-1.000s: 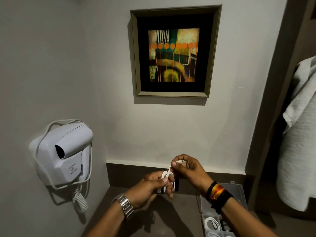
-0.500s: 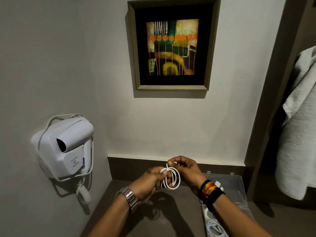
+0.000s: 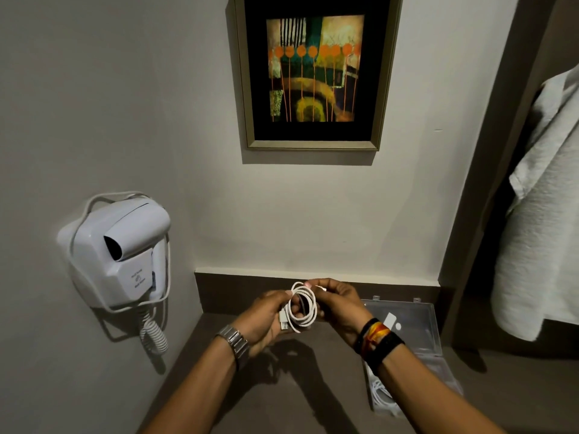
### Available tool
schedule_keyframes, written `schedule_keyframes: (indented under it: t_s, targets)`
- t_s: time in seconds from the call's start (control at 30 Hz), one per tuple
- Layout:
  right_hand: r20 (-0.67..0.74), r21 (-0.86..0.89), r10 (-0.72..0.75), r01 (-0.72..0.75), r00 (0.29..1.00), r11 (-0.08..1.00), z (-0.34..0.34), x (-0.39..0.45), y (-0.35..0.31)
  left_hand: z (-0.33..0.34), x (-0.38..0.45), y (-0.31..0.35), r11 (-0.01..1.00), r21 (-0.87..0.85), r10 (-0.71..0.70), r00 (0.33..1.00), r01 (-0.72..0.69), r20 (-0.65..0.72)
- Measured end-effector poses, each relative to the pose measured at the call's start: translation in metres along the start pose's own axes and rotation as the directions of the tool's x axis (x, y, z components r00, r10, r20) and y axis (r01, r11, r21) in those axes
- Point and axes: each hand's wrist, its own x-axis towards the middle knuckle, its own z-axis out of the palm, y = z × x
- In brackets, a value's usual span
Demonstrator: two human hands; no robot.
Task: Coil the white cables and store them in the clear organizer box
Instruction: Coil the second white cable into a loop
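Observation:
A white cable (image 3: pixel 310 321) wound into a small round coil hangs between both hands above the dark counter. My left hand (image 3: pixel 266 317) grips the coil's left side, where a USB plug sticks out below the fingers. My right hand (image 3: pixel 336 303) pinches the coil's top right. The clear organizer box (image 3: pixel 419 349) lies open on the counter to the right, partly behind my right forearm. More coiled white cable (image 3: pixel 380 391) shows inside its near compartment.
A white wall-mounted hair dryer (image 3: pixel 122 249) with a curly cord hangs on the left wall. A framed painting (image 3: pixel 313 70) is on the back wall. A white towel (image 3: pixel 545 214) hangs at the right. The dark counter (image 3: pixel 282 386) spreads below my hands.
The cable has gone from a tight bundle at my fingers to a wider round coil. The camera tilted down, and both hands sit lower over the counter.

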Motion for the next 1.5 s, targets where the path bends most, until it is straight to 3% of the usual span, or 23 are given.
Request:
schedule_keyframes:
  t_s: [0.13, 0.3, 0.5, 0.57, 0.63, 0.77, 0.87, 0.93, 1.0, 1.13, 1.27, 1.5]
  targets:
    - [-0.030, 0.018, 0.015, -0.014, 0.999, 1.000, 0.002, -0.001, 0.006, 0.002, 0.000, -0.005, 0.999, -0.028, 0.029, 0.999, -0.030, -0.032]
    - [-0.029, -0.155, -0.069, 0.064, 0.997, 0.986, -0.002, -0.003, 0.003, 0.002, 0.005, -0.005, 0.992, -0.094, 0.074, 0.994, -0.081, -0.077]
    - [-0.018, -0.232, -0.082, 0.076, 0.996, 0.970, 0.001, -0.004, -0.003, -0.003, 0.007, -0.006, 0.990, -0.118, 0.080, 0.997, -0.079, 0.010]
    - [-0.022, -0.224, -0.090, 0.083, 0.996, 0.971, 0.001, -0.005, -0.004, -0.006, 0.007, -0.007, 0.994, -0.035, 0.108, 0.994, -0.107, 0.031]
    - [-0.034, -0.222, -0.103, 0.093, 0.994, 0.971, 0.001, -0.005, -0.005, -0.008, 0.009, -0.007, 0.970, 0.170, 0.177, 0.984, -0.174, -0.002]
    - [-0.029, -0.119, -0.071, 0.067, 0.997, 0.991, 0.005, -0.004, -0.008, -0.009, 0.015, -0.010, 0.800, 0.525, 0.386, 0.919, -0.289, -0.083]
    - [0.055, -0.013, -0.008, 0.009, 0.998, 1.000, 0.006, -0.006, -0.010, -0.014, 0.015, -0.012, 0.676, 0.665, 0.475, 0.877, -0.316, -0.067]
    - [0.118, 0.055, 0.022, -0.029, 0.993, 0.998, 0.007, -0.008, -0.009, -0.018, 0.014, -0.014, 0.627, 0.696, 0.506, 0.862, -0.350, -0.022]
    - [0.135, 0.069, 0.027, -0.037, 0.990, 0.997, 0.009, -0.009, -0.006, -0.020, 0.013, -0.014, 0.647, 0.665, 0.492, 0.870, -0.372, 0.008]
    - [0.097, -0.062, -0.034, 0.040, 0.995, 0.997, 0.012, -0.010, -0.001, -0.026, 0.010, -0.013, 0.714, 0.604, 0.432, 0.902, -0.354, 0.017]
    - [0.147, -0.113, -0.004, 0.021, 0.989, 0.993, 0.017, -0.011, -0.001, -0.034, 0.010, -0.014, 0.741, 0.594, 0.413, 0.910, -0.313, -0.035]
    - [0.118, -0.072, 0.065, -0.056, 0.991, 0.996, 0.027, -0.018, 0.002, -0.047, 0.010, -0.013, 0.460, 0.823, 0.566, 0.824, -0.333, 0.017]
